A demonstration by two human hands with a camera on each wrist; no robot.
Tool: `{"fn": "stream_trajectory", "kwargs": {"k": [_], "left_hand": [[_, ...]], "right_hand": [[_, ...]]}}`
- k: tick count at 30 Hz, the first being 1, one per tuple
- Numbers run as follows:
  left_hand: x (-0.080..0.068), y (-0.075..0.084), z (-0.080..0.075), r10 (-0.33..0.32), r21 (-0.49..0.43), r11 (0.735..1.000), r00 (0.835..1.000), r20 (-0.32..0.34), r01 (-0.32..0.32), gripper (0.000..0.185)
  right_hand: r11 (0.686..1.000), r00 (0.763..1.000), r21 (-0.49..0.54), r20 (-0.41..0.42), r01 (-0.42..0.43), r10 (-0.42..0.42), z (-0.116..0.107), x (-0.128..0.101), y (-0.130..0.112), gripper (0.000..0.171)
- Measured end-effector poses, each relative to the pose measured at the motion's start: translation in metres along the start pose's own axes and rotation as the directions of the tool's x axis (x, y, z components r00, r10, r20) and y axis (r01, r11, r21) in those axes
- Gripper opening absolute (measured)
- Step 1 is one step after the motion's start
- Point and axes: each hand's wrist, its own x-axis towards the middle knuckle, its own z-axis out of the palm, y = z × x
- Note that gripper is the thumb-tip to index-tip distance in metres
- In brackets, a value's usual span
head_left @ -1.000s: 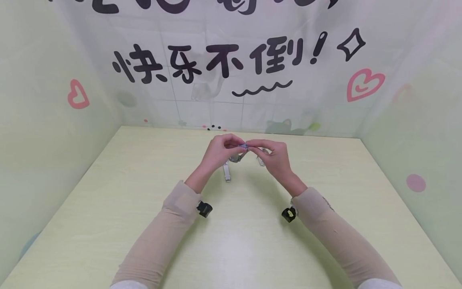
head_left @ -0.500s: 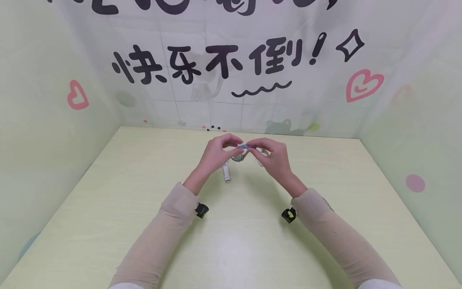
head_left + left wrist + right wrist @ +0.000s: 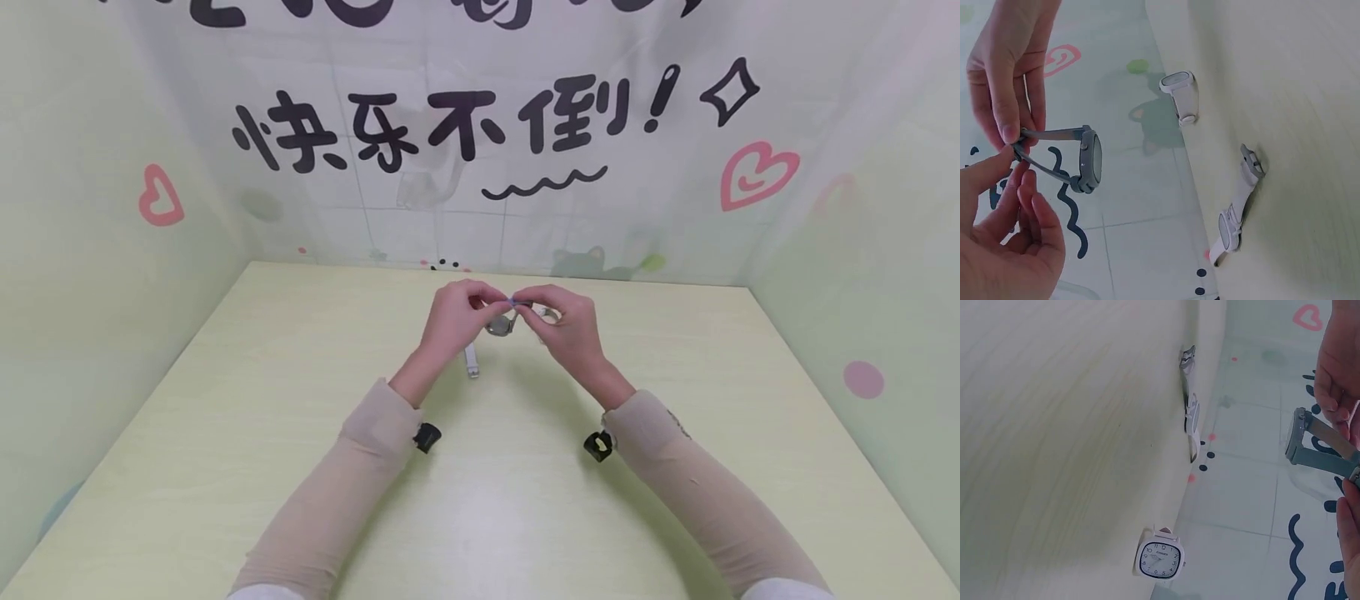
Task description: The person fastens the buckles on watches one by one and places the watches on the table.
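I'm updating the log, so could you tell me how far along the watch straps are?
Looks done: one white watch stands with its strap closed in a loop. In hand: left hand and right hand pinch the grey watch's strap ends together. Left: another white watch lies open on the table.

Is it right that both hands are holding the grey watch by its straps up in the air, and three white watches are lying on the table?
Not quite. Both hands pinch the grey watch by its straps above the table, but the left wrist view shows only two white watches there: one and another.
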Motion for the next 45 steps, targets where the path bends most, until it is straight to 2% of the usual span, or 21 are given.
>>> {"fn": "stream_trajectory", "kwargs": {"k": [2,5,7,9,12,16,22,30,39,45], "left_hand": [[0.002,0.0,-0.002,-0.095,-0.09,0.991,0.994,0.058,0.1,0.022],[0.005,-0.003,-0.005,-0.209,-0.184,0.954,0.966,0.149,0.235,0.026],[0.007,-0.004,-0.006,-0.251,-0.207,0.935,0.948,0.194,0.29,0.028],[0.009,-0.006,-0.006,-0.265,-0.208,0.927,0.937,0.23,0.313,0.03],[0.01,-0.007,-0.005,-0.264,-0.195,0.928,0.93,0.257,0.317,0.031],[0.011,-0.006,-0.005,-0.255,-0.164,0.939,0.932,0.259,0.303,0.032],[0.012,-0.004,-0.009,-0.231,-0.12,0.957,0.944,0.234,0.264,0.03],[0.013,-0.006,-0.015,-0.264,-0.045,0.96,0.942,0.206,0.278,0.033],[0.014,-0.005,-0.018,-0.264,-0.07,0.956,0.937,0.227,0.286,0.038],[0.012,-0.007,-0.018,-0.249,-0.091,0.957,0.94,0.234,0.277,0.034]], "right_hand": [[0.999,0.999,-0.045,0.013,0.031,-0.031,0.0,0.0,0.0,0.013],[0.991,0.996,-0.109,0.052,0.072,-0.066,0.0,0.0,-0.001,0.015],[0.987,0.993,-0.137,0.088,0.089,-0.078,0.0,0.0,-0.002,0.017],[0.984,0.99,-0.152,0.118,0.089,-0.071,0.0,-0.001,-0.002,0.022],[0.983,0.987,-0.164,0.152,0.083,-0.058,0.0,-0.001,-0.003,0.026],[0.983,0.986,-0.166,0.161,0.079,-0.052,0.001,0.001,-0.004,0.022],[0.987,0.991,-0.143,0.114,0.08,-0.064,0.002,0.004,-0.004,0.02],[0.99,0.995,-0.119,0.073,0.071,-0.062,0.0,0.004,-0.003,0.02],[0.994,0.997,-0.101,0.069,0.05,-0.043,-0.003,0.006,-0.004,0.017],[0.997,0.998,-0.075,0.065,0.02,-0.015,-0.003,0.005,-0.004,0.017]]}}
